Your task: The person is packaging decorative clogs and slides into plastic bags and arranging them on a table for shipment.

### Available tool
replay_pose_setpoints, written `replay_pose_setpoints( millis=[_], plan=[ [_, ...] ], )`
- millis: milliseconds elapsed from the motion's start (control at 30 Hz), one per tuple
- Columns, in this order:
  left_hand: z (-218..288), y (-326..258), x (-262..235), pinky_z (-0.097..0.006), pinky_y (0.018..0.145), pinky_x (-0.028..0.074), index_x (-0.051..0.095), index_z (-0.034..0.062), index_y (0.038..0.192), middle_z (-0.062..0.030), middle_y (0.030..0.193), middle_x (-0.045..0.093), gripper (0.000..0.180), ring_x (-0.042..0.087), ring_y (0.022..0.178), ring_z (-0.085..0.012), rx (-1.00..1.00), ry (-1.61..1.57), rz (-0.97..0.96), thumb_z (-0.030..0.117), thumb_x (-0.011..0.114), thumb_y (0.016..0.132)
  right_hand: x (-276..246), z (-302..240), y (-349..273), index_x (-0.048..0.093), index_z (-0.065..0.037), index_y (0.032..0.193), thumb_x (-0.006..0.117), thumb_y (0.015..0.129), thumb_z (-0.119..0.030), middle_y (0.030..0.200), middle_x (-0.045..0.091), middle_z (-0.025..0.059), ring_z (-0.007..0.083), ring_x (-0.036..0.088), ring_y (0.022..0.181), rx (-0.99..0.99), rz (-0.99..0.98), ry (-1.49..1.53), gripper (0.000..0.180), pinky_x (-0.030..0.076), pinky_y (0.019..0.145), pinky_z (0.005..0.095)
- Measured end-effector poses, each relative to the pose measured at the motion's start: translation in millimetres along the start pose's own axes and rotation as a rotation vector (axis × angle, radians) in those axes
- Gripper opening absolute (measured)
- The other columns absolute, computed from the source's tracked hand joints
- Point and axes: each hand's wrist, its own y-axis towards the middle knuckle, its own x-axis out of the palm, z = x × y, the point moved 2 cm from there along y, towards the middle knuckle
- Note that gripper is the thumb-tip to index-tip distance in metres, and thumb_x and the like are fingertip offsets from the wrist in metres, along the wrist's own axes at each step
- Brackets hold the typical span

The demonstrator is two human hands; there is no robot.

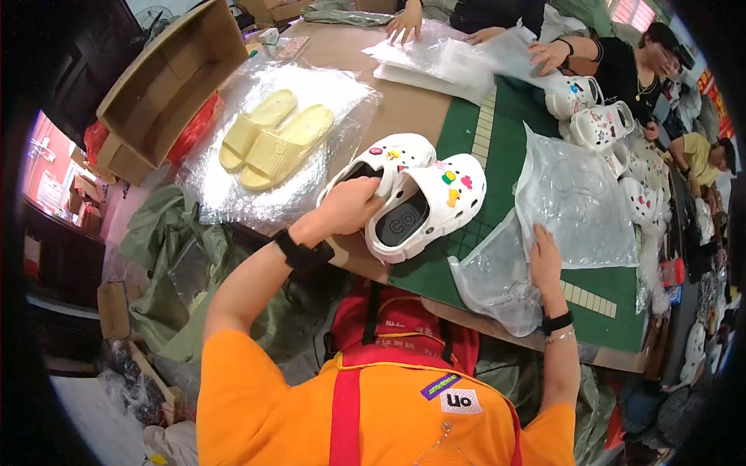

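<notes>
A pair of white clogs (454,203) with colourful charms sits near the table's front edge. My left hand (353,206) is closed on the pair, its fingers at the opening of the left clog. Over to the right, my right hand (545,262) is closed on the edge of a clear plastic bag (583,210). Another clear bag piece (501,279) hangs over the table edge beside that hand. The right fingertips are partly hidden by the plastic.
Yellow slides (287,144) rest on stacked clear plastic at the left, beside an open cardboard box (175,78). More white clogs (598,124) stand at the far right of the green mat (458,132). Across the table, co-workers' hands (549,56) touch plastic bags (439,62).
</notes>
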Motion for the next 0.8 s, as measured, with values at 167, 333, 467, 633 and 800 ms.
replay_pose_setpoints(
  millis=[167, 333, 467, 633, 800],
  plan=[
    [-4, 26, -10, -0.045, 0.071, 0.042, 0.049, -0.0006, 0.097, -0.0243, 0.086, 0.057, 0.024, 0.054, 0.085, -0.04, -0.024, -0.204, 0.03, 0.017, 0.05, 0.08, 1, 1, -3, 0.047, -0.005, 0.121, 0.042, 0.084, -0.009, 0.12, 0.048, 0.0195, 0.037, 0.05, 0.104, -0.008, 0.003, 0.033, 0.037, 0.043, 0.083, 0.0402],
    [-2, 36, -1, -0.034, 0.065, 0.04, 0.048, 0.0013, 0.091, -0.0163, 0.077, 0.051, 0.015, 0.053, 0.074, -0.0224, 0.06, -0.305, -0.025, 0.009, 0.054, 0.079, -2, -5, -1, 0.048, -0.005, 0.12, 0.042, 0.084, -0.009, 0.118, 0.05, 0.0157, 0.0346, 0.051, 0.103, -0.02, 0.0, -0.019, 0.036, 0.043, 0.083, 0.0385],
    [-13, 41, -2, -0.027, 0.074, 0.041, 0.051, 0.0045, 0.105, -0.0133, 0.087, 0.054, 0.031, 0.052, 0.082, -0.0174, -0.015, -0.643, -0.232, 0.014, 0.055, 0.076, 1, -4, 2, 0.048, -0.005, 0.119, 0.043, 0.084, -0.009, 0.117, 0.051, 0.0157, 0.0341, 0.052, 0.102, -0.048, 0.014, 0.013, 0.036, 0.043, 0.083, 0.0385],
    [13, 48, 15, -0.044, 0.072, 0.044, 0.052, -0.0026, 0.092, -0.0227, 0.091, 0.058, 0.039, 0.056, 0.086, -0.038, -0.047, -0.111, 0.022, 0.034, 0.056, 0.079, -3, -1, 3, 0.048, -0.005, 0.12, 0.044, 0.084, -0.008, 0.12, 0.049, 0.0167, 0.0359, 0.05, 0.104, 0.001, -0.038, 0.039, 0.037, 0.042, 0.085, 0.0389],
    [9, 45, 21, -0.045, 0.068, 0.044, 0.054, 0.0011, 0.089, -0.0211, 0.084, 0.059, 0.032, 0.056, 0.08, -0.0389, 0.03, -0.275, 0.126, 0.031, 0.058, 0.077, -29, 7, 6, 0.045, -0.006, 0.123, 0.047, 0.084, -0.009, 0.121, 0.049, 0.019, 0.0367, 0.049, 0.107, -0.002, 0.069, 0.046, 0.04, 0.041, 0.087, 0.0393]
  ],
)
